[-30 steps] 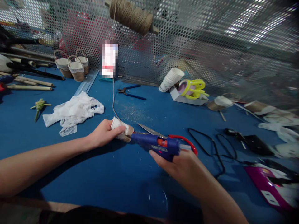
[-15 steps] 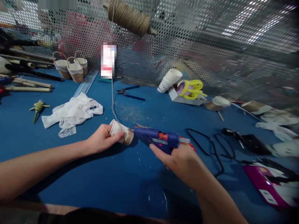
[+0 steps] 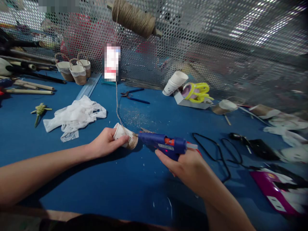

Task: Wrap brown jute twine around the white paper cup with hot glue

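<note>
Tilted on its side, a white paper cup [image 3: 118, 131] is gripped in my left hand [image 3: 104, 143], its open end toward the upper left. Brown twine is wound round the cup's base end. From there a strand of twine [image 3: 116, 99] runs up to the twine spool [image 3: 133, 19] on the mesh. My right hand [image 3: 185, 162] is closed round the handle of a blue glue gun [image 3: 156, 141]; a clear glue stick sticks out of its back. The gun's nozzle is at the cup's side, by the wound twine; whether it touches I cannot tell.
White lace [image 3: 77, 115] lies left, with twine-wrapped baskets [image 3: 78, 75] behind. Blue-handled pliers [image 3: 134, 96] lie ahead. Stacked paper cups [image 3: 175, 83] and yellow-handled scissors [image 3: 201, 91] are at the back right. A black cord [image 3: 216, 147] and a purple box [image 3: 271, 192] lie right.
The glue gun and my right hand have shifted very slightly to the right. My left hand still holds the cup in nearly the same place.
</note>
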A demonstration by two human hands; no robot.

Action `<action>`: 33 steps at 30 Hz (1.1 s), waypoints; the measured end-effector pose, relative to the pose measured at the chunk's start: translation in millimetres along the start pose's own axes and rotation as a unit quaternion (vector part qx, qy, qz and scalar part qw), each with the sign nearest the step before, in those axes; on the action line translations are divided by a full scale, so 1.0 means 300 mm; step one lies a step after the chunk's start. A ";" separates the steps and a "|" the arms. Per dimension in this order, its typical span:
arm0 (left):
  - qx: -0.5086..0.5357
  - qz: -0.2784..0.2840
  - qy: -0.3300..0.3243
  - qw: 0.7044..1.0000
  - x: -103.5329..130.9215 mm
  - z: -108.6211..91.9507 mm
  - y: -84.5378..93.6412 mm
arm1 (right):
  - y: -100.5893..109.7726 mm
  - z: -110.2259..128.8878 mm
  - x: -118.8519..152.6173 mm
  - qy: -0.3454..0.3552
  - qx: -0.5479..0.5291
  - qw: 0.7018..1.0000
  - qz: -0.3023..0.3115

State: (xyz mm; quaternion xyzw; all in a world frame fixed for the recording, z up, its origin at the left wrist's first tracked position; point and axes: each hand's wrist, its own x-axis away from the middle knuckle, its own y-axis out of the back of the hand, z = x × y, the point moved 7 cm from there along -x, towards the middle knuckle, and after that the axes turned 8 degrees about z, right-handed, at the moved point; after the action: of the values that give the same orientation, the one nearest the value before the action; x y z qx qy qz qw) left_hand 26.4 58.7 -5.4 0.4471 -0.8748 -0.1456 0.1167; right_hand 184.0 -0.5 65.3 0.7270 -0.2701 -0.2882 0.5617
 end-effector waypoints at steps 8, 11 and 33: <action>0.041 -0.012 0.015 0.999 -0.005 0.006 0.005 | 0.028 0.024 -0.009 0.034 0.036 0.998 -0.030; 0.037 -0.010 0.018 0.999 -0.002 0.010 0.002 | 0.038 0.038 -0.015 0.071 0.083 0.993 -0.051; 0.145 -0.056 0.077 0.985 -0.027 0.052 0.022 | -0.093 -0.118 -0.015 -0.264 -0.509 0.815 0.082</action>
State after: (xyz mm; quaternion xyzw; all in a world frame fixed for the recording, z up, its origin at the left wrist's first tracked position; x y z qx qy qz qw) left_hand 20.8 71.3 -18.3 0.5171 -0.8488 0.0112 0.1096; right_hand 208.5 32.2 45.7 0.2080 -0.2816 -0.5181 0.7804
